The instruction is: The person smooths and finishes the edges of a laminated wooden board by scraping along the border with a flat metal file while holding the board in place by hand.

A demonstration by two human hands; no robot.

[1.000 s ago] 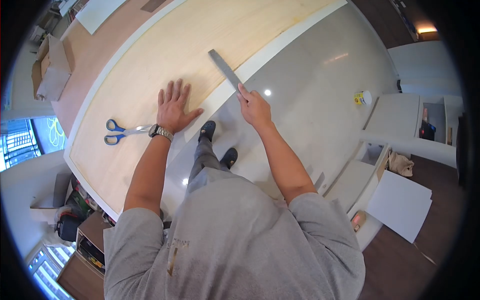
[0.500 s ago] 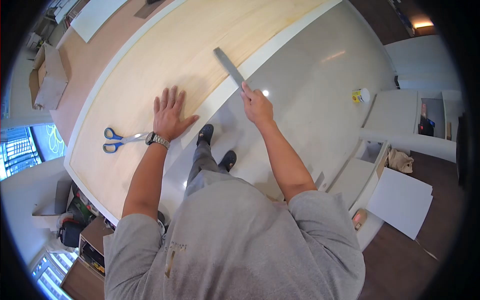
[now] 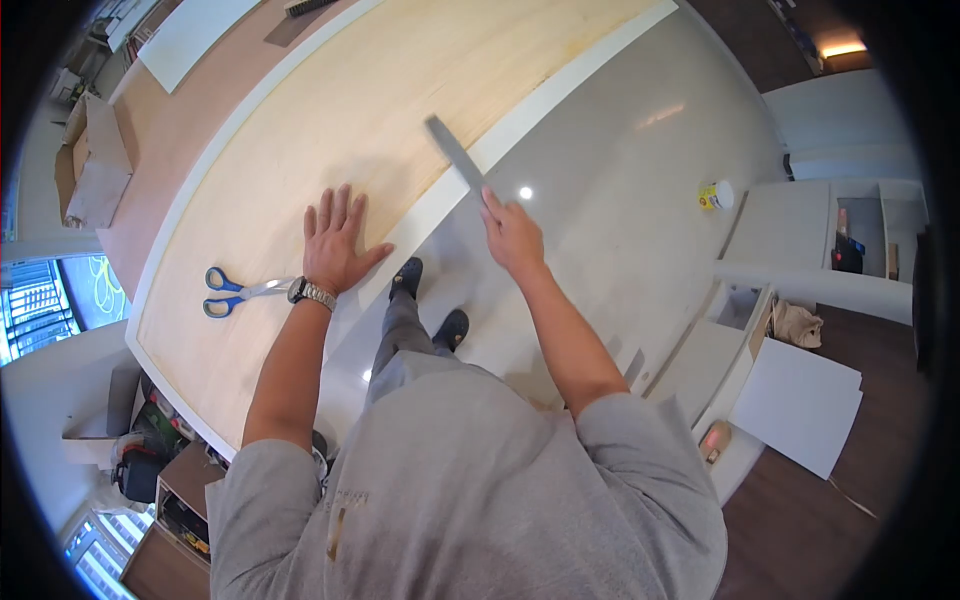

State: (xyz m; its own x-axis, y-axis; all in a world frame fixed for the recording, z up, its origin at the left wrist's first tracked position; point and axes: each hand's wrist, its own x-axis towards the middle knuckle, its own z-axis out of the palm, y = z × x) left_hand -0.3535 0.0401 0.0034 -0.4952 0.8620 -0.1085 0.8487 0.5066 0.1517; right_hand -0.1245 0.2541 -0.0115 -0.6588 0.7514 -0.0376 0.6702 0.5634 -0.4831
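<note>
My left hand [image 3: 337, 245] lies flat with fingers spread on the pale wooden board [image 3: 400, 80], near its white edge strip [image 3: 440, 195]. Scissors [image 3: 225, 293] with blue handles rest on the board, their blades pointing toward my watch [image 3: 312, 292]. In my right hand [image 3: 512, 232] is one end of a flat grey metal bar [image 3: 455, 153], slightly blurred. The bar slants across the white edge, its far end over the wood; whether it touches the board I cannot tell.
An open cardboard box [image 3: 97, 165] and a white sheet [image 3: 195, 40] are at the upper left. To the right are a yellow-and-white tub [image 3: 716, 195], an open drawer [image 3: 740, 303] and white panels [image 3: 797, 405]. My shoes [image 3: 452, 329] stand on the grey floor.
My right hand and the metal bar have moved slightly down and toward my body along the board's edge. My left hand stays flat on the wood; the whole view has shifted a little.
</note>
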